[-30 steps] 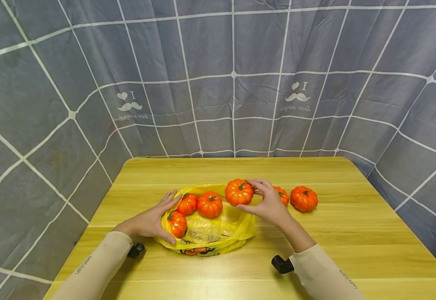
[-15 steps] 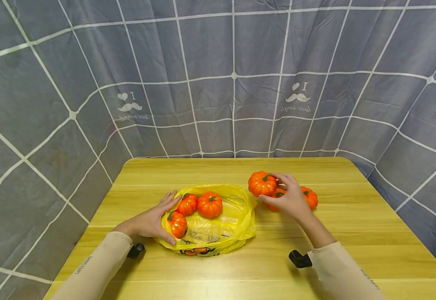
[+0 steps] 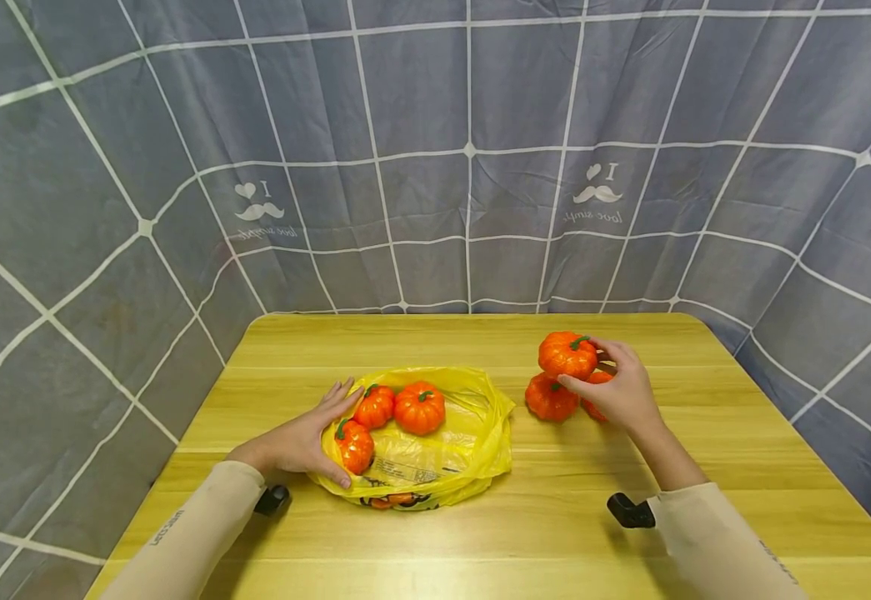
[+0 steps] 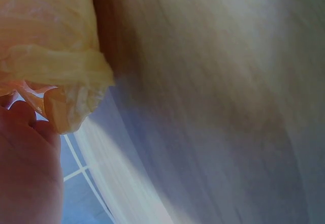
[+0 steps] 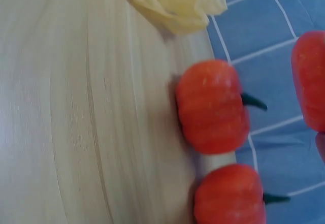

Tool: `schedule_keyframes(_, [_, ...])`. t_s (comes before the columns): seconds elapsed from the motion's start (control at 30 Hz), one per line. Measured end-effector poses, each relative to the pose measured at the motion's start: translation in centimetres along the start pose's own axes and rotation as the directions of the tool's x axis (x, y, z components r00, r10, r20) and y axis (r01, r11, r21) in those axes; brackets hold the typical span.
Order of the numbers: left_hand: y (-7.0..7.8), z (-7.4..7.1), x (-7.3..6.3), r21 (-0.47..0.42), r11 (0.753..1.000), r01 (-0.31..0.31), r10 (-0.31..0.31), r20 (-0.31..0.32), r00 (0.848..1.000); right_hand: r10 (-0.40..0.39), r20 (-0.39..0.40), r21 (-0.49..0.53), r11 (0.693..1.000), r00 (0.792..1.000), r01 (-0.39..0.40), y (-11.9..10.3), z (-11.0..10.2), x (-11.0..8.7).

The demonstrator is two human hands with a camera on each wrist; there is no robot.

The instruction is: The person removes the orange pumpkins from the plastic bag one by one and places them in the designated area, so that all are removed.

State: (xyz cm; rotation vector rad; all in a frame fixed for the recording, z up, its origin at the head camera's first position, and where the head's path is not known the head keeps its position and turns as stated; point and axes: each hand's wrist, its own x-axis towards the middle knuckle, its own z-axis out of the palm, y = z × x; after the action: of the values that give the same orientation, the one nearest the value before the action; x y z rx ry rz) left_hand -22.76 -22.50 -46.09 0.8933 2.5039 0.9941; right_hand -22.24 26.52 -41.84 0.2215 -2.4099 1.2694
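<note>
My right hand (image 3: 618, 383) holds a small orange pumpkin (image 3: 566, 354) with a green stem, raised over two others; in the right wrist view the held pumpkin (image 5: 311, 79) shows at the right edge. Below it on the table sit one pumpkin (image 3: 551, 400) (image 5: 210, 107) and another (image 3: 596, 407) (image 5: 231, 196), partly hidden by the hand in the head view. My left hand (image 3: 306, 439) rests along the left side of a yellow plastic bag (image 3: 491, 442), fingers spread. Inside the bag lie three pumpkins: one (image 3: 355, 450) at the left, one (image 3: 375, 407) behind, one (image 3: 419, 410) at the middle back.
The wooden table (image 3: 435, 558) has rounded far corners. Around it hangs a grey curtain (image 3: 420, 200) with white grid lines. A black wrist camera (image 3: 273, 502) is on the left arm and another wrist camera (image 3: 630, 511) on the right arm.
My right hand has carried its pumpkin from over the bag's right side to the right, above the two table pumpkins. The left hand and the bag have stayed in place.
</note>
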Motion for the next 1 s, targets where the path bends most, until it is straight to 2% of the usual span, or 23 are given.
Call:
schedule_keyframes(0.27, [0.2,0.2,0.2,0.013,1.0,-0.006,0.006,0.014,1.0,0.071,-0.053,-0.027,0.997,0.996,-0.073,1.1,-2.3,-0.5])
schedule_keyframes(0.57, [0.2,0.0,-0.2,0.007,1.0,0.009,-0.009,0.008,1.0,0.098,-0.111,-0.106,0.988,0.989,-0.109,2.3,-4.9,0.0])
schedule_keyframes(0.77, [0.1,0.0,-0.2,-0.002,1.0,0.012,-0.012,0.01,1.0,0.164,-0.175,-0.138,0.972,0.971,-0.189,3.6,-7.0,-0.1])
schedule_keyframes(1.0, [0.3,-0.1,-0.2,0.007,1.0,0.022,-0.022,0.015,1.0,0.245,-0.222,-0.159,0.946,0.944,-0.283,5.6,-8.3,-1.1])
